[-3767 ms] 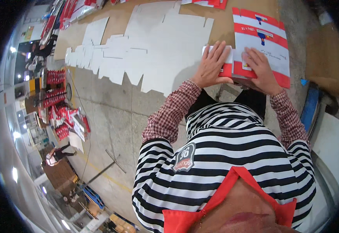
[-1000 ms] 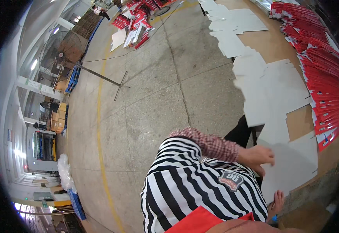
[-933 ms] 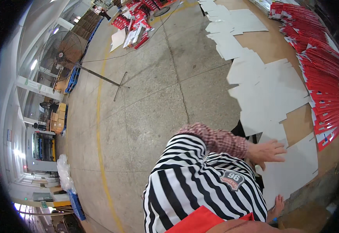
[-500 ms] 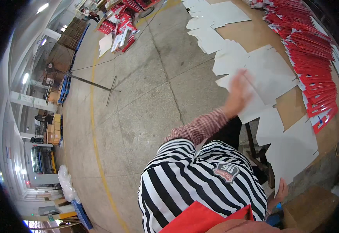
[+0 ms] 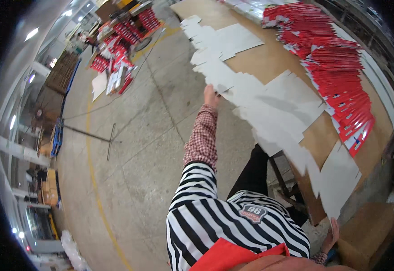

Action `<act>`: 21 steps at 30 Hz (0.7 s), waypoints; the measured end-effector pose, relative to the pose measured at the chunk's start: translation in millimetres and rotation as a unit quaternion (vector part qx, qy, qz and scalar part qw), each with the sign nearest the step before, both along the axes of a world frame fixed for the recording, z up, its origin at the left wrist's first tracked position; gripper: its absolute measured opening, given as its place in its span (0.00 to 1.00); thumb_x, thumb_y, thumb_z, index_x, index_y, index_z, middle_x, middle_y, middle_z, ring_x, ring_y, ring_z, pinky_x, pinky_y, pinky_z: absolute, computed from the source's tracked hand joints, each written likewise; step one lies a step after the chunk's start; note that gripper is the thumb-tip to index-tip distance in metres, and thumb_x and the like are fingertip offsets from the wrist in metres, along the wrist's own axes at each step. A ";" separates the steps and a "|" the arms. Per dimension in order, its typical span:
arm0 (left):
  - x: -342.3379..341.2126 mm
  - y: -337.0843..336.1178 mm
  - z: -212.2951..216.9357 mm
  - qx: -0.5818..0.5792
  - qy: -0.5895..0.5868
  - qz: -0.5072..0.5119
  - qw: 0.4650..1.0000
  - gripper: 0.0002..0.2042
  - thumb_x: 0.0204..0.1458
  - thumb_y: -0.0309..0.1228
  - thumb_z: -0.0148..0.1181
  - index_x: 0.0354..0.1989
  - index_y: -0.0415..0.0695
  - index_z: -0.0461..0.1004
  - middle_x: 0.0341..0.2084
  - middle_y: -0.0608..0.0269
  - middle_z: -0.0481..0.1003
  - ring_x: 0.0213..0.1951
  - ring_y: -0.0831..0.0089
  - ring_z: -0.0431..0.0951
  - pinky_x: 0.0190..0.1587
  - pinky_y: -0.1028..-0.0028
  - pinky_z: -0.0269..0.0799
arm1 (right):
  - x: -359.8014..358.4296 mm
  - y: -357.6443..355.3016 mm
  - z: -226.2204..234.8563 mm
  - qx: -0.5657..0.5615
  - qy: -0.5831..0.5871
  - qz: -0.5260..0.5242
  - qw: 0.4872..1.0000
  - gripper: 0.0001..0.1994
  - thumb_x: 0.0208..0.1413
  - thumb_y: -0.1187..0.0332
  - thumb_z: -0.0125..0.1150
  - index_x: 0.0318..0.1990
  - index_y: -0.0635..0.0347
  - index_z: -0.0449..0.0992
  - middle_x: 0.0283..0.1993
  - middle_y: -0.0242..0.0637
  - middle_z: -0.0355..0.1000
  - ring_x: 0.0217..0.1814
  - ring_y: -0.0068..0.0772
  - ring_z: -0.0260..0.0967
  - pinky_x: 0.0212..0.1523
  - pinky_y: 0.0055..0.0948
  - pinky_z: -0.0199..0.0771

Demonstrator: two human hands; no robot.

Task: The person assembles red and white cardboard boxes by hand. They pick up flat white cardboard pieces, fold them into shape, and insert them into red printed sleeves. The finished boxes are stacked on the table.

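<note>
Flat white card sheets (image 5: 287,101) with notched edges lie overlapped in a long row along the near side of the table. My left hand (image 5: 212,95), arm stretched forward, is at the row's outer edge, its fingers closed on the rim of a card sheet. Close to my body, my right hand (image 5: 331,235) is beside the corner of the nearest sheet (image 5: 340,180). Its fingers point up and look stretched out against that corner; part of the palm is hidden. Red glossy printed card pieces (image 5: 337,86) lie fanned in a thick row beyond the white sheets.
The brown tabletop (image 5: 255,65) shows between the rows. A cardboard box (image 5: 370,235) stands by my right hand. On the concrete floor are a thin metal stand (image 5: 111,141) and, farther off, heaps of red and white packages (image 5: 115,67). Blue pallets (image 5: 58,137) line the left.
My left hand has moved from over the middle of the white sheets to their outer edge, farther forward and left. My right hand stays by the near corner. The view has shifted.
</note>
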State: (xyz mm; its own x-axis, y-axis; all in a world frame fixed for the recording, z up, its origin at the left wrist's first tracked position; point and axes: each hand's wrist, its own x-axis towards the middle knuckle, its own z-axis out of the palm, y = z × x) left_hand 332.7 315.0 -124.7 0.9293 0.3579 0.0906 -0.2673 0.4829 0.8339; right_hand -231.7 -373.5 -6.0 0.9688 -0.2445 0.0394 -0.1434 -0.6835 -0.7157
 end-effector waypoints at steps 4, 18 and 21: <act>28.1 -68.3 26.9 -0.072 0.155 -0.044 0.984 0.20 0.62 0.39 0.44 0.60 0.45 0.63 0.54 0.57 0.70 0.56 0.59 0.69 0.56 0.49 0.65 | -18.8 38.1 44.6 -0.010 -0.029 0.010 0.999 0.22 0.63 0.57 0.46 0.54 0.64 0.76 0.61 0.46 0.69 0.68 0.47 0.60 0.69 0.44 0.51; -264.1 -347.4 155.3 0.685 -0.407 -0.425 0.428 0.42 0.39 0.39 0.71 0.66 0.51 0.59 0.69 0.54 0.52 0.70 0.52 0.46 0.65 0.43 0.48 | -35.1 35.5 -1.0 -0.249 -0.038 -0.047 0.967 0.17 0.56 0.58 0.60 0.49 0.59 0.78 0.54 0.47 0.69 0.59 0.50 0.64 0.59 0.44 0.62; -308.4 -402.3 122.3 0.648 -0.474 -0.430 0.413 0.31 0.42 0.38 0.66 0.59 0.51 0.65 0.59 0.57 0.63 0.62 0.56 0.60 0.58 0.53 0.60 | -33.7 21.9 -0.6 -0.160 -0.063 -0.044 0.984 0.18 0.55 0.56 0.63 0.46 0.60 0.78 0.46 0.44 0.71 0.48 0.44 0.68 0.49 0.40 0.68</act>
State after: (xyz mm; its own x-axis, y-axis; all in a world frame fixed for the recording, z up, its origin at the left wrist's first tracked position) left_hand 24.3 -87.2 -2.5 -0.0107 -0.9874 0.1581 -0.9646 0.0519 0.2587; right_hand -265.4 -351.6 -6.6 0.9269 -0.2828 0.2468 -0.1360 -0.8659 -0.4813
